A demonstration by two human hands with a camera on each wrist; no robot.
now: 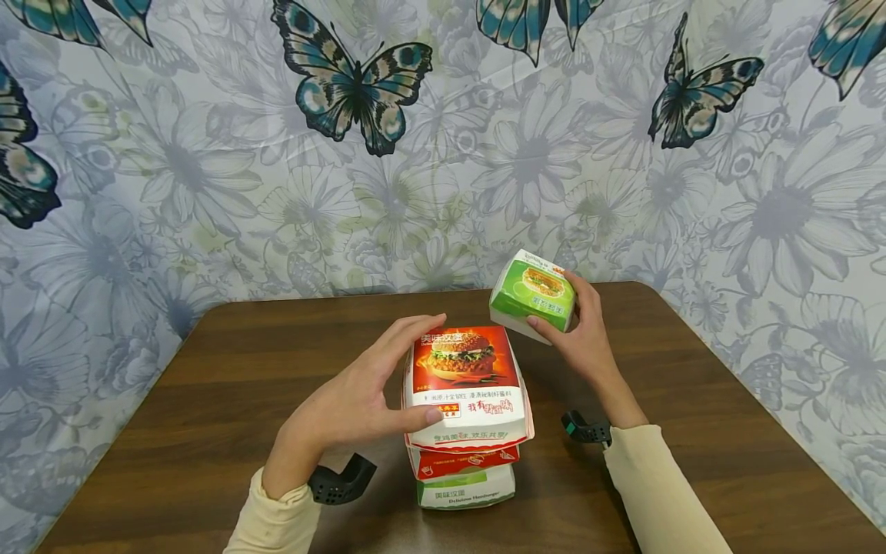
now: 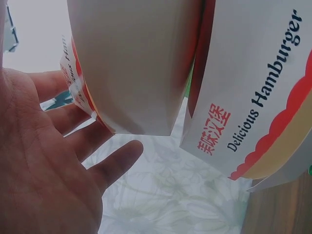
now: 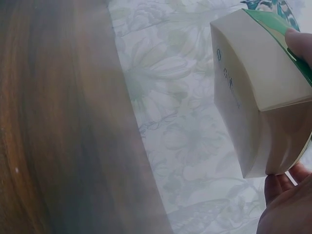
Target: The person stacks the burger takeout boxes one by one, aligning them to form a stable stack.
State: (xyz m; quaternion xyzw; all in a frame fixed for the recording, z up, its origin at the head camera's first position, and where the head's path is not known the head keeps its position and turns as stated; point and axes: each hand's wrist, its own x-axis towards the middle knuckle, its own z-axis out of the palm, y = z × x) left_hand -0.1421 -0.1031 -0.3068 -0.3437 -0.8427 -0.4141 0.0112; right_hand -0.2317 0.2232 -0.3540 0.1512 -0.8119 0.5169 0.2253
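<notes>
In the middle of the table stands a stack of cardboard burger boxes. Its top red-and-white burger box (image 1: 465, 385) bears a burger picture; beneath sit a red burger box (image 1: 469, 463) and a green-and-white burger box (image 1: 465, 489). My left hand (image 1: 367, 392) lies along the top box's left side, thumb over its upper face and fingers spread toward the far edge. In the left wrist view several fingers (image 2: 92, 139) reach behind that box's edge. Up and to the right, my right hand (image 1: 584, 335) grips a green burger box (image 1: 534, 295), tilted, between thumb and fingers.
The brown wooden table (image 1: 291, 346) ends at a flowered cloth (image 1: 415, 223) with butterflies hanging behind it. Dark bands with small devices (image 1: 344, 481) sit on both wrists. Table surface stretches to either side of the stack.
</notes>
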